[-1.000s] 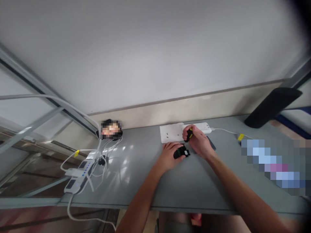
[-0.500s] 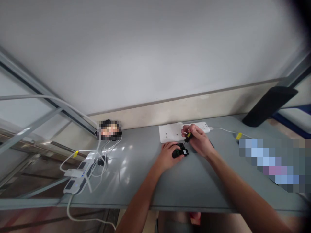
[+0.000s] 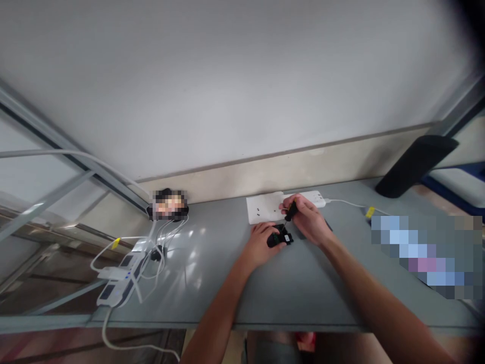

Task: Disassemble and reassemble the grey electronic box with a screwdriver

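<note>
My left hand (image 3: 262, 242) grips a small black device (image 3: 279, 237) with a green patch and a white label, holding it against the grey table. In my right hand (image 3: 308, 220) is a screwdriver (image 3: 291, 210) with a black and yellow handle, tilted so that its thin shaft points down into the device. Whether the tip sits in a screw is too small to tell. Just behind the device lies a white sheet (image 3: 261, 207) with several tiny dark pieces on it. A dark flat object (image 3: 329, 225) is partly hidden under my right hand.
A white power strip (image 3: 314, 198) with a cable lies behind my right hand. At the left are another power strip (image 3: 123, 283) and tangled white cables (image 3: 162, 253). A black cylinder (image 3: 415, 167) stands at the back right. The table's front edge (image 3: 303, 327) runs near my body.
My right hand has shifted slightly left, and the screwdriver stands a little steeper over the device. My left hand keeps its hold. The whole view has drifted slightly.
</note>
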The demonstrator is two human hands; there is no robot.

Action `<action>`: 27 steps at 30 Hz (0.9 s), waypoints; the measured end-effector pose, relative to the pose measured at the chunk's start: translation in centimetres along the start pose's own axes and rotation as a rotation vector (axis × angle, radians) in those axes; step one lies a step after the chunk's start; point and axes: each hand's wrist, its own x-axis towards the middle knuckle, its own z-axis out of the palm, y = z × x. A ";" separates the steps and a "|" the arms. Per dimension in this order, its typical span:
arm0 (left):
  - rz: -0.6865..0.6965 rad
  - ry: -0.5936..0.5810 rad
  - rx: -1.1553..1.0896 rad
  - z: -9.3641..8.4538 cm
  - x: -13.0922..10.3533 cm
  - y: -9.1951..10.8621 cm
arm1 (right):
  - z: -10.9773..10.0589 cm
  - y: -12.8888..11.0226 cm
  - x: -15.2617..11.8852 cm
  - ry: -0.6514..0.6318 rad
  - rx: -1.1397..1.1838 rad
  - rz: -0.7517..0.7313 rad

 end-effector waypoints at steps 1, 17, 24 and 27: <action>-0.001 -0.004 0.004 0.0 0.0 0.0 | -0.1 0.0 -0.1 0.008 -0.006 -0.004; -0.027 -0.035 -0.004 -0.1 0.0 0.0 | 0.0 0.2 -0.1 0.054 -0.046 -0.050; -0.015 -0.039 -0.012 -0.3 0.1 0.2 | -0.3 0.3 0.3 0.047 -0.043 -0.028; -0.007 -0.030 -0.003 -0.3 0.1 0.2 | -0.4 0.1 0.1 0.020 -0.055 -0.009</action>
